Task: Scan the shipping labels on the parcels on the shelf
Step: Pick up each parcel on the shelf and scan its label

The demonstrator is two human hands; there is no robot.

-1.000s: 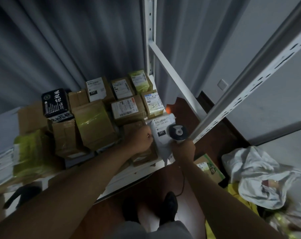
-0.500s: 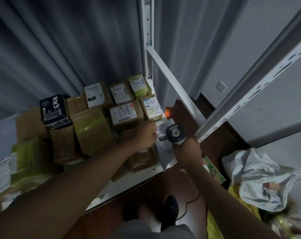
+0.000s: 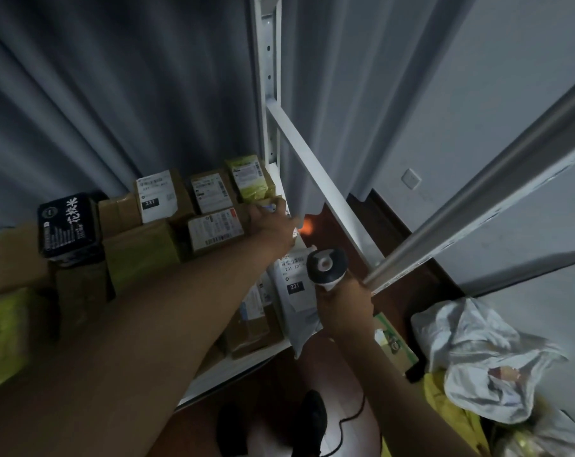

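Our left hand (image 3: 268,217) closes round a small cardboard parcel (image 3: 269,206) at the shelf's (image 3: 233,369) right rear corner, likely light and stiff, best held by its edges, while our right hand (image 3: 340,306) holds the scanner (image 3: 325,265) over the soft grey mailer (image 3: 296,291).

Shelf (image 3: 246,367): boxes (image 3: 213,229) packed edge to edge, no gaps between
Right side: diagonal brace (image 3: 325,189) and upright (image 3: 477,199) narrow the opening
Above boxes: open air

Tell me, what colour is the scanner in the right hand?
White with a black band, in the head view: scanner, right hand.
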